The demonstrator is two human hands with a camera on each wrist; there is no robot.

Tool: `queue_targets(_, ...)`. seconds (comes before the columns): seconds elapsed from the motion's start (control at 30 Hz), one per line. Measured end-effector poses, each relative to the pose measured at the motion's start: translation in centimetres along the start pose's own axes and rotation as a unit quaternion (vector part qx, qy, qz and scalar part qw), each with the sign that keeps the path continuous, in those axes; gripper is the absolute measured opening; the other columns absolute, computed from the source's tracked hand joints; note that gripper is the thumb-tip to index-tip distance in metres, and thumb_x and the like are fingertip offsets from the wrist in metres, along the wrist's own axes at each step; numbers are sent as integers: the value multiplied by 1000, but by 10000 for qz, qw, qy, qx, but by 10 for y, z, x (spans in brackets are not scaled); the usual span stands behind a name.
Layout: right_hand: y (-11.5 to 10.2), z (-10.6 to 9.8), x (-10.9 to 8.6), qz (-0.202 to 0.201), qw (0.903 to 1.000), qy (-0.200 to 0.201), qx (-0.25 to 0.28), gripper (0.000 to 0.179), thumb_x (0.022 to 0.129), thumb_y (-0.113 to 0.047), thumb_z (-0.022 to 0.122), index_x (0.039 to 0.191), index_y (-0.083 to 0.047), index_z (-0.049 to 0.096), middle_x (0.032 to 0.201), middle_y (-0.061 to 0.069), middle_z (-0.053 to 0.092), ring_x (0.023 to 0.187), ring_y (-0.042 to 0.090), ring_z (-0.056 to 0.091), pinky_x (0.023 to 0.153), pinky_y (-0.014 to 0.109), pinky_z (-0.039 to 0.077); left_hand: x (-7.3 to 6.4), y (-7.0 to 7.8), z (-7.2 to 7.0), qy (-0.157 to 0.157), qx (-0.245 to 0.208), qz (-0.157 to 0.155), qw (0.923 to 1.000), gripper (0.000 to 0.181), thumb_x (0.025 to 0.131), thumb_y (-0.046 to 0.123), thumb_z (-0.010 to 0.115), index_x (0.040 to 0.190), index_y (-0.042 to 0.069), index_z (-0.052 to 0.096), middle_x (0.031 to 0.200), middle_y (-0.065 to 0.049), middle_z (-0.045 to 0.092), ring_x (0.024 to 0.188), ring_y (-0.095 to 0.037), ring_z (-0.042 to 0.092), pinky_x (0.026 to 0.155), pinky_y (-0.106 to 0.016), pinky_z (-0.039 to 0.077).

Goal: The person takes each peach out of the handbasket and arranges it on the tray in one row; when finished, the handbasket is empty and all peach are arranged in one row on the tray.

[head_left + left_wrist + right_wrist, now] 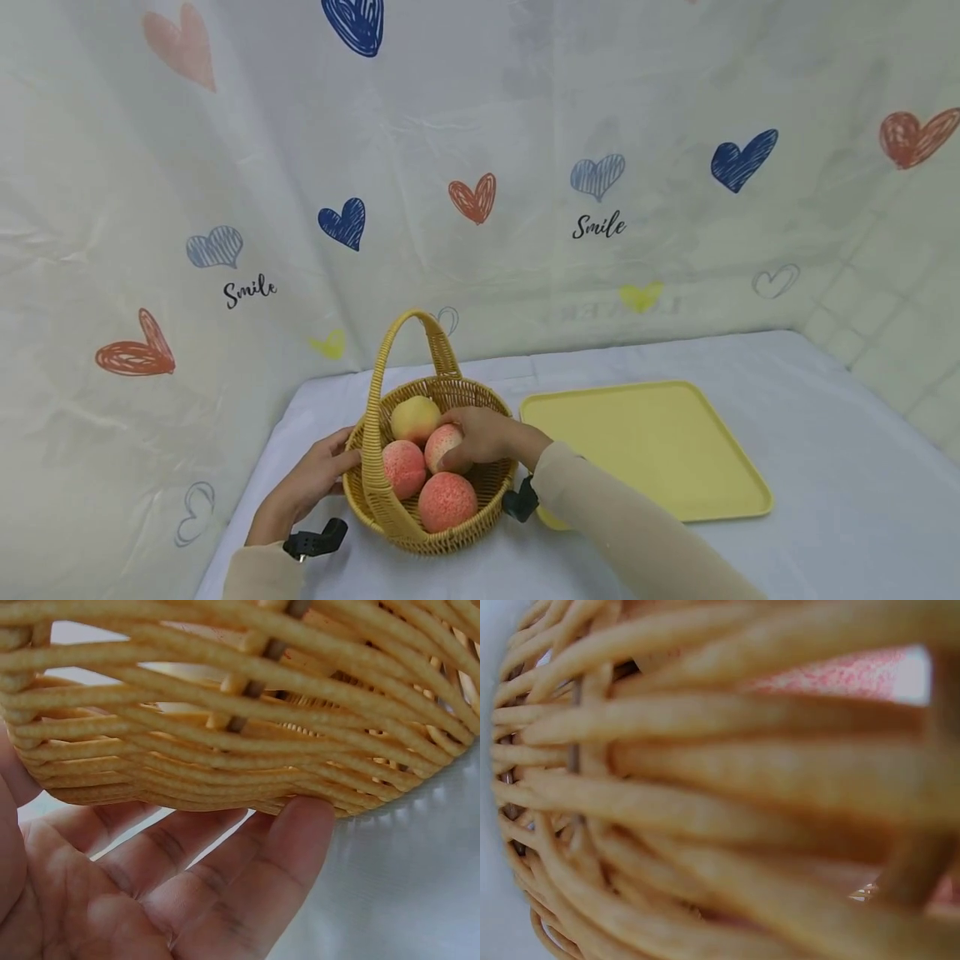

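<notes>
A woven yellow wicker basket [442,546] with a tall arched handle stands on the cloth, holding several peaches. My left hand [311,475] grips its left side, thumb at the wall and fingers [292,840] curled against the lower edge in the left wrist view. Inside, my right hand [487,436] has thumb and fingers around a pink-and-cream peach [441,440]. Around that one lie a yellow peach [415,418] behind, a pink peach [405,469] to the left and a redder peach [447,502] in front. Basket weave [705,720] fills the right wrist view, hiding that hand.
To the right of the basket lies a flat yellow tray [645,450], partly covered by the right forearm. White cloth [840,467] covers the table. Behind it hangs a pale curtain [525,283] printed with hearts.
</notes>
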State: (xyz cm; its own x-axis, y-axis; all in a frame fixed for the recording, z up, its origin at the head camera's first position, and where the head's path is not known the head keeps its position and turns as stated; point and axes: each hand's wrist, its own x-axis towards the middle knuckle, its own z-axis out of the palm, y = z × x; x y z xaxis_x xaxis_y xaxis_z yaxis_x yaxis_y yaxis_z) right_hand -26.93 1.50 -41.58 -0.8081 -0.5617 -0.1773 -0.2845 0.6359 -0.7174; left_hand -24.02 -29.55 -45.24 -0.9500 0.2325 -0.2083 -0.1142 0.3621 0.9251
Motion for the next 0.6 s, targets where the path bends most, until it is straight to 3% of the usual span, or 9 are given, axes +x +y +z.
queue_targets(0.27,-2,-1,-1,60,9999,57,147,53,84,-30,82,129,-11,60,115,2,68,103,17,62,95,43,52,1,0,-1,-1,-67,-5,10000,63,104,21,59,160,2,35,129,-18,65,97,-23,71,79,-43,61)
queue_targets(0.43,-1,2,2,81,9998,155,52,55,89,-40,80,134,-13,62,118,0,69,106,16,62,96,42,52,1,0,-2,-18,-60,1,10000,62,105,21,57,160,1,35,127,-17,65,97,-23,71,79,-43,61)
queue_targets(0.6,3,6,4,168,9997,176,93,63,87,-36,81,140,-10,62,122,2,70,106,17,63,98,43,52,1,-2,-1,-23,-11,-8,10000,61,107,20,55,160,1,33,129,-18,64,98,-23,70,79,-43,61)
